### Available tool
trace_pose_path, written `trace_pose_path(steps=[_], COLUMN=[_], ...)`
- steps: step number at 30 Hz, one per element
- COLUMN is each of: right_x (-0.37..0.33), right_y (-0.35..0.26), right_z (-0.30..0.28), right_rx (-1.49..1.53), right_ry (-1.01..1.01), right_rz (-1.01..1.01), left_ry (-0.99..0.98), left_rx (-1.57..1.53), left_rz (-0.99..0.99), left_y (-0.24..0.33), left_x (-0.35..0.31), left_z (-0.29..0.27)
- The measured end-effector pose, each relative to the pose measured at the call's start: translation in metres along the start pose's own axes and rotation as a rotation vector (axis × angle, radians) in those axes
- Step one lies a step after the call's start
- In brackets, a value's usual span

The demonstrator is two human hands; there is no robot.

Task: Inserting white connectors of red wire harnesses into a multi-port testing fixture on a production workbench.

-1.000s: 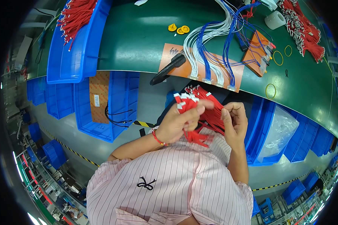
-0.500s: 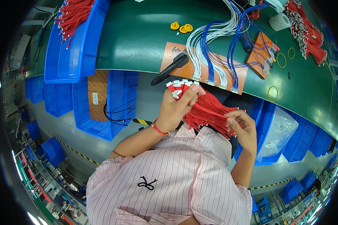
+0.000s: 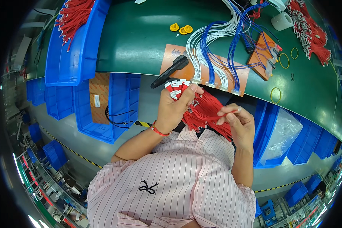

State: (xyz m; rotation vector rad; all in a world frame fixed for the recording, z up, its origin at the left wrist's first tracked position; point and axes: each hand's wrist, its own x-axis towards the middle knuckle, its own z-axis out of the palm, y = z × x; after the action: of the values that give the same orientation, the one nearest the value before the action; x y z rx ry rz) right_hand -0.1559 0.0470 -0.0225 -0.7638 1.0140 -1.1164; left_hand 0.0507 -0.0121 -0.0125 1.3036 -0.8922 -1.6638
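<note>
A bundle of red wires [image 3: 208,110] with white connectors [image 3: 177,84] at one end is gripped in my left hand [image 3: 173,108], just off the bench's front edge. The connectors stick out above my thumb and fingers, while the wires trail right and downward. At the right side of the bundle, my right hand [image 3: 239,127] is closed in a pinch on a red wire, its fingertips beside the loose strands. Close to the connectors, a black handle-like tool [image 3: 171,72] lies across an orange board [image 3: 167,57] and juts past the edge. White wires [image 3: 195,49] and blue wires [image 3: 205,49] end in clear connectors along that board.
Green bench [image 3: 136,38] ahead. A blue bin [image 3: 70,60] with red wires stands left; more red wires [image 3: 309,34] lie far right. An orange block [image 3: 260,57], yellow rubber bands [image 3: 276,95], yellow caps [image 3: 184,29] and a white roll [image 3: 282,21] rest on it. Blue crates [image 3: 98,129] sit below.
My right hand has shifted slightly left and up, and its fingers have closed into a tighter pinch. The left hand keeps its grip on the bundle, tilting the connectors a little.
</note>
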Motion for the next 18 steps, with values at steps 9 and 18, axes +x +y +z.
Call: trace_pose_path(steps=[9, 18], right_x=[0.013, 0.015], right_y=[-0.003, -0.007], right_z=[0.015, 0.012], right_rx=[-0.204, -0.076], right_ry=[0.218, 0.203], right_rz=[-0.024, 0.025], left_ry=[-0.173, -0.235], left_rx=[-0.315, -0.409], left_rz=[-0.199, -0.238], left_y=[0.006, 0.004], left_x=[0.003, -0.008], left_z=[-0.009, -0.011])
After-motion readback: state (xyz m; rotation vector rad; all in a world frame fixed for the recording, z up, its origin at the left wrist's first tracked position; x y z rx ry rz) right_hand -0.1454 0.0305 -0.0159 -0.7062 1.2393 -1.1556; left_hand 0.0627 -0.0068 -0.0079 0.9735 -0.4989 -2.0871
